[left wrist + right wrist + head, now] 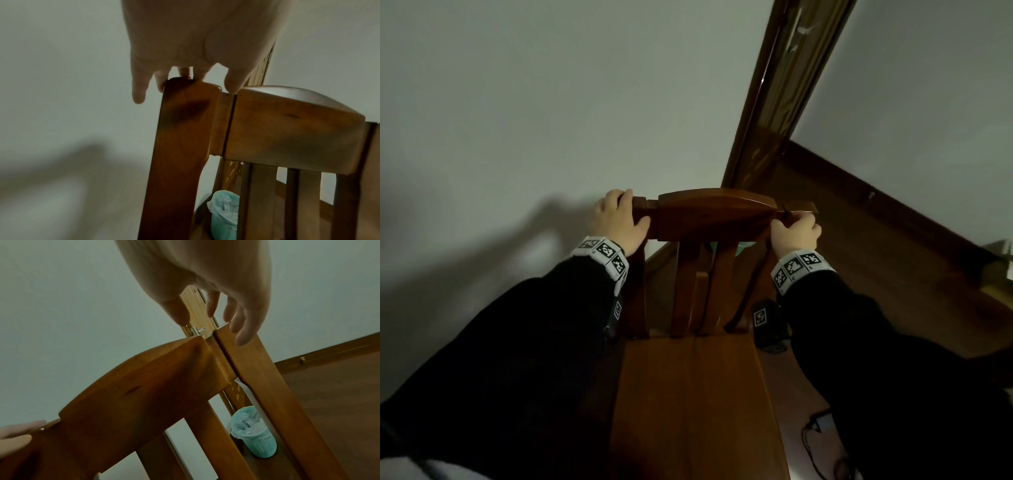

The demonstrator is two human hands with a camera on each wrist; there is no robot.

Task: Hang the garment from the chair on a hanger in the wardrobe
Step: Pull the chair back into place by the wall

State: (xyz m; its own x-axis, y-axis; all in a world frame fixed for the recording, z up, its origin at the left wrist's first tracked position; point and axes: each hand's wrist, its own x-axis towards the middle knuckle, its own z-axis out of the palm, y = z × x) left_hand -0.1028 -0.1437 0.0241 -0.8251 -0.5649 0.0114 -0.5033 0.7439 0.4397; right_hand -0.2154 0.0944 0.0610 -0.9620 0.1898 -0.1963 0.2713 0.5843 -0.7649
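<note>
Head view: the left hand (pixel 619 224) sits on the left end of the chair (pixel 709 219) top rail, fingers over the far side and thumb on the near face, curled round the post top. The left wrist view confirms it, with fingertips (pixel 139 95) hooked over the post and one resting in the notch beside the rail. The right hand (pixel 796 233) mirrors this at the right post; in the right wrist view its fingers (pixel 244 335) hang loosely bent over the post top, touching the wood, so the hold looks lighter there and I cannot tell whether it truly clamps. A grip at both ends like this suits shifting or steadying the chair, probably to set it in place, rather than picking anything off it.

The garment is not on the chair: rail, slats and seat (pixel 698 394) show bare wood. No hanger or wardrobe is in any view either, so where the garment is cannot be told.

Behind the chair stands a teal bin (pixel 254 433) lined with a plastic bag, near a wooden door frame (pixel 774 89) and a pale wall (pixel 551 102). A cable (pixel 820 435) lies on the floor (pixel 893 257) to the right
</note>
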